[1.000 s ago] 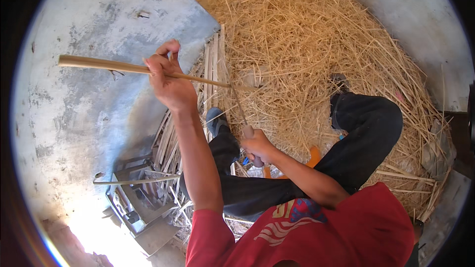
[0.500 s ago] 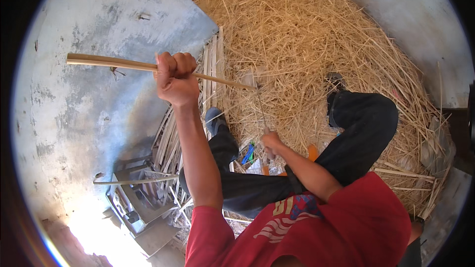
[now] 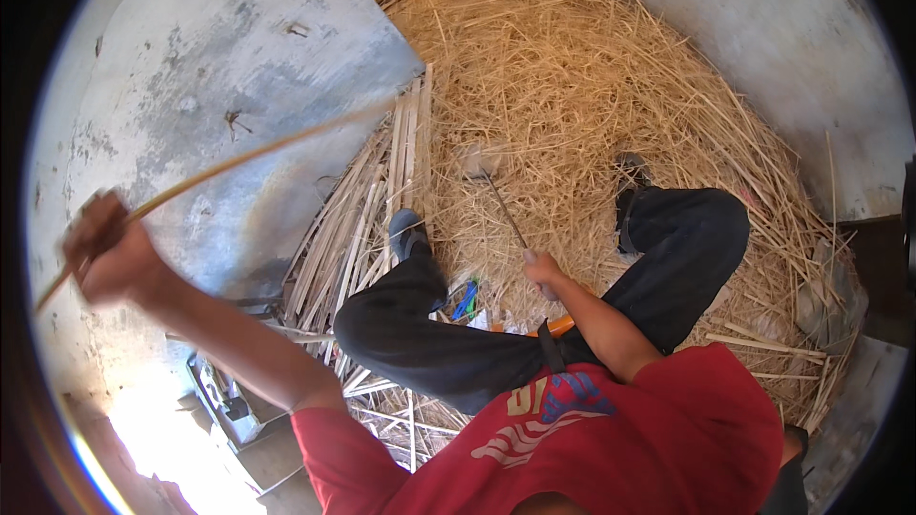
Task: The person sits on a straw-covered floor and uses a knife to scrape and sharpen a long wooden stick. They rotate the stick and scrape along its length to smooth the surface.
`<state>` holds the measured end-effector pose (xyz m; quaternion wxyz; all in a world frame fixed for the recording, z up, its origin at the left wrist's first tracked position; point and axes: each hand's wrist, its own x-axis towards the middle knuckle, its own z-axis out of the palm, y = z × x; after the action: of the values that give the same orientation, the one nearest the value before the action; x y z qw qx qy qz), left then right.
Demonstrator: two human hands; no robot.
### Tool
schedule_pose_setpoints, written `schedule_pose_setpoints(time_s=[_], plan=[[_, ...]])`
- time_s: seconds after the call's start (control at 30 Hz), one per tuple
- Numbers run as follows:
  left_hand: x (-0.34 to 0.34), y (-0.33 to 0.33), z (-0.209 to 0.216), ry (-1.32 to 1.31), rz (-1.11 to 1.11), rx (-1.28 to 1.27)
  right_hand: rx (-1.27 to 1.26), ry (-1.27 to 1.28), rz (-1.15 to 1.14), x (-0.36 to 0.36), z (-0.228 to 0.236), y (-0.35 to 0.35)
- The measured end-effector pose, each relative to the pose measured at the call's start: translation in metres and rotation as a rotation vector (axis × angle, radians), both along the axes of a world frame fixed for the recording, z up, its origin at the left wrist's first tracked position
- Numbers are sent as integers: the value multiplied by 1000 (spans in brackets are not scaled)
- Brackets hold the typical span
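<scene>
Two hands: both busy, well apart from each other
Left hand [image 3: 110, 262]: blurred, far out from the straw heap [image 3: 592, 124] on its concrete side; fist closed round a long pale cane strip [image 3: 243, 160]
Cane strip: runs from that fist up and across toward the straw heap; smeared, its far end faint near the bundle of split canes [image 3: 377, 219]
Right hand [image 3: 541, 272]: low at the near edge of the straw heap, between the person's knees; wrapped round the handle of a thin dark blade [image 3: 503, 211]; blade tip points into the heap
Split canes: lying flat along the heap's left edge, fanned beside a grey shoe [image 3: 405, 232]
Concrete floor [image 3: 219, 57]: left of the heap
Legs: dark trousers, bent, both feet at the straw
</scene>
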<state>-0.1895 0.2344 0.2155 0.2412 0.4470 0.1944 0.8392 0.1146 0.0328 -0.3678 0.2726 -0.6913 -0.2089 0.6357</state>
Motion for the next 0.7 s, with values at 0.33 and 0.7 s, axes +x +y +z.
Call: schedule_pose_setpoints(time_s=[0.33,0.7], plan=[[4,-97,-33,-208,190,278,268,51,-99,62,190,16],[-1,-57,-192,-491,29,-102,515,-437,-641,305,292,-50]])
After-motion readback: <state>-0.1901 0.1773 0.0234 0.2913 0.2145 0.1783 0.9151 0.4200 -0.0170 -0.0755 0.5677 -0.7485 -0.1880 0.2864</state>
